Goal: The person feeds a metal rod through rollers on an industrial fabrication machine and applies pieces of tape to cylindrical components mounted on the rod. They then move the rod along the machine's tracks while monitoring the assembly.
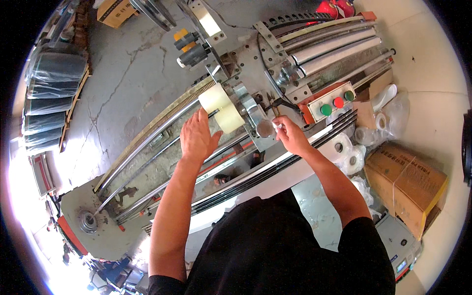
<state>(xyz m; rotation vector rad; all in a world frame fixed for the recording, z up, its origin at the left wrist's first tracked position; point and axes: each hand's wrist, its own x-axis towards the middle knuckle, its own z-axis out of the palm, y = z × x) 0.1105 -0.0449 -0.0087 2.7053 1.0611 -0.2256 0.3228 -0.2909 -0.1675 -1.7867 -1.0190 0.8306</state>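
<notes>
Blk shirt [275, 241], R hand [293, 138] ahead; ctn [424, 183] contents hidden.

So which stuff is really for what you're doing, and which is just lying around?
Seems part of the job:
- pale yellow roll, beside the left hand
- small whitish thing at the fingertips of the right hand
- long metal machine

Probably just lying about:
- big cardboard box
- plastic-wrapped rolls
- dark wrapped bundles
</notes>
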